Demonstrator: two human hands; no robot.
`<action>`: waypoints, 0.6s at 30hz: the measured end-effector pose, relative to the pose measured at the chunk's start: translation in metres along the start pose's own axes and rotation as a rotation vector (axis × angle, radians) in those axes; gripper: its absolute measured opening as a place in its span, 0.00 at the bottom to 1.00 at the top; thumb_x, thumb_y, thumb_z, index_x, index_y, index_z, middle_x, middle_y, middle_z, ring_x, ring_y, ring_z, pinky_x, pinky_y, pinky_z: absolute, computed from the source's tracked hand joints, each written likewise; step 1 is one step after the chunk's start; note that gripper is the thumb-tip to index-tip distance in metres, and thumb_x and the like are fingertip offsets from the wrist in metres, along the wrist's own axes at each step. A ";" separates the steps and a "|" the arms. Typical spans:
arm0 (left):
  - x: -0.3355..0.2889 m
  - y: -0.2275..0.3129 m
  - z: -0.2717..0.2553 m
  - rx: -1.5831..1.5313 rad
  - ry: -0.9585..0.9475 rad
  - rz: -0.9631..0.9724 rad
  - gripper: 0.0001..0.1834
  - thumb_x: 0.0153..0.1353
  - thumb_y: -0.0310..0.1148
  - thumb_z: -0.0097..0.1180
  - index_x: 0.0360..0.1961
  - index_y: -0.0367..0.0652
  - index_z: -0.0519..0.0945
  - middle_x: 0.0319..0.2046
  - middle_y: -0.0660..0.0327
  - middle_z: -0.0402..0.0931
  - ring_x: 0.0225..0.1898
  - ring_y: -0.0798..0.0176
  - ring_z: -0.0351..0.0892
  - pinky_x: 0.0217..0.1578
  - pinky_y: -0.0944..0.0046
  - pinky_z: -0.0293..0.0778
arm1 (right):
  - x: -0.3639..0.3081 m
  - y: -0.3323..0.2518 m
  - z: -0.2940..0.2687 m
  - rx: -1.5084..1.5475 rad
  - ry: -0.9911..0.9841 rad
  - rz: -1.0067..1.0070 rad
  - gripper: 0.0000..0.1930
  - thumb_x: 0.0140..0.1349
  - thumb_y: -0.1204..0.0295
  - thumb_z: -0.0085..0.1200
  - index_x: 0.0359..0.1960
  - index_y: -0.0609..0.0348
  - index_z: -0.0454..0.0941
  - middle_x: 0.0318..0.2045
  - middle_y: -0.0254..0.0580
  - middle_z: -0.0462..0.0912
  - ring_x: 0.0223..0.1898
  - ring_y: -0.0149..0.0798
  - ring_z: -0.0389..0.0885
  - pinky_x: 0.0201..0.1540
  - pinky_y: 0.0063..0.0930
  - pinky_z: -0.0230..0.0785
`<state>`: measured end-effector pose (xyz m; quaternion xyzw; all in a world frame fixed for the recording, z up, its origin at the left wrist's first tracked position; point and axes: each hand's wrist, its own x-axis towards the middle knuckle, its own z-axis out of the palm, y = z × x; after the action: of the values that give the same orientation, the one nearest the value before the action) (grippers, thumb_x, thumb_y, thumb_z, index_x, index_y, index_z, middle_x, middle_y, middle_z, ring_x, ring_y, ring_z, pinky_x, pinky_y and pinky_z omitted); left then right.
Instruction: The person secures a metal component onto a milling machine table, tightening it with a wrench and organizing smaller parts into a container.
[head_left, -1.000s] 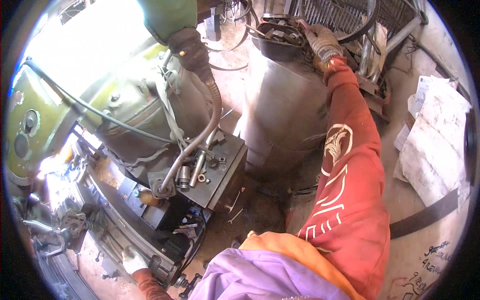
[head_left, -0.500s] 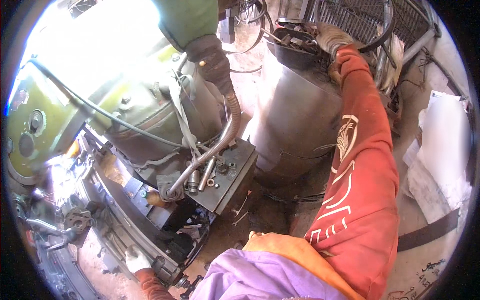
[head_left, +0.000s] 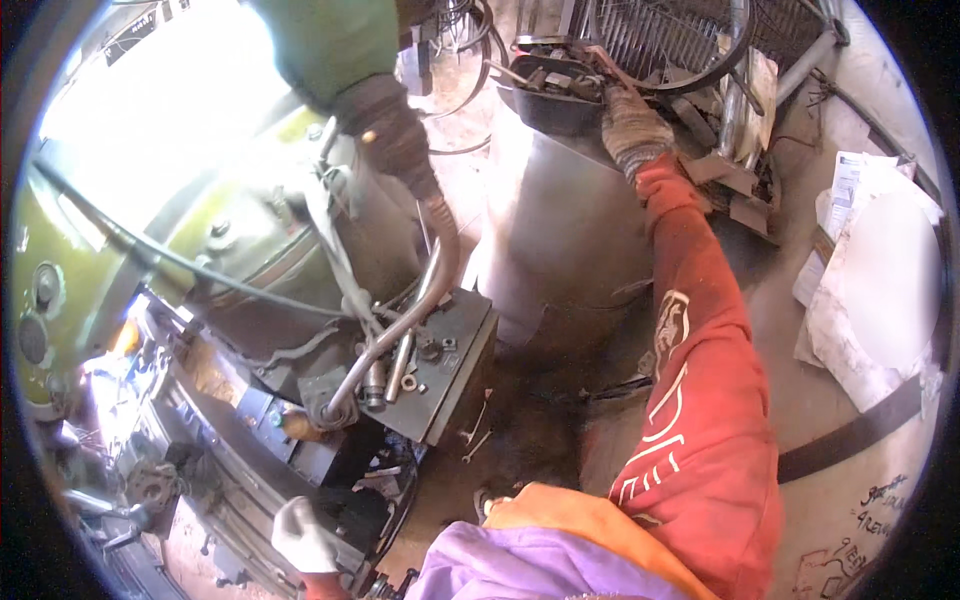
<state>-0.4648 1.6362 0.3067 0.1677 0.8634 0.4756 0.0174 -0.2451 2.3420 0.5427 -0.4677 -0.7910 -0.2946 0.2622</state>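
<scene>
My right hand point(head_left: 637, 130), in a dirty striped glove, reaches far forward beside a black bin point(head_left: 545, 112) holding several metal tools and pieces. Its fingers are closed round a long, thin reddish-brown tool point(head_left: 612, 68), whose tip points up and left over the bin's edge; I cannot make out its kind. The bin stands on a large grey metal drum point(head_left: 570, 220). My left hand point(head_left: 303, 540), in a white glove, is low at the left, over or beside a dark metal frame point(head_left: 235, 500). Its fingers are blurred, and nothing shows in it.
A grey metal block point(head_left: 450, 370) bears sockets, nuts and a steel tube. A ribbed hose point(head_left: 400, 325) bends above it. Two spanners point(head_left: 477, 444) lie on the floor. Green machinery point(head_left: 75, 270) fills the left. Wire racks point(head_left: 680, 40) and papers point(head_left: 865, 250) are at the right.
My right hand has drawn back slightly toward me, and the reddish-brown tool now shows in it. My left hand has risen and shifted right along the frame. The whole view has shifted slightly.
</scene>
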 end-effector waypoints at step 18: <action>0.170 0.506 0.288 -0.126 -0.362 0.749 0.22 0.55 0.41 0.67 0.49 0.40 0.88 0.40 0.49 0.88 0.41 0.58 0.88 0.47 0.60 0.80 | -0.016 -0.007 -0.030 0.733 -0.368 -0.527 0.15 0.60 0.56 0.63 0.37 0.55 0.86 0.37 0.48 0.87 0.40 0.55 0.86 0.45 0.47 0.78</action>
<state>-0.4327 2.1721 0.5900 0.5494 0.6950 0.4638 0.0048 -0.2403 2.3088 0.5512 -0.1729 -0.9674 0.0344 0.1818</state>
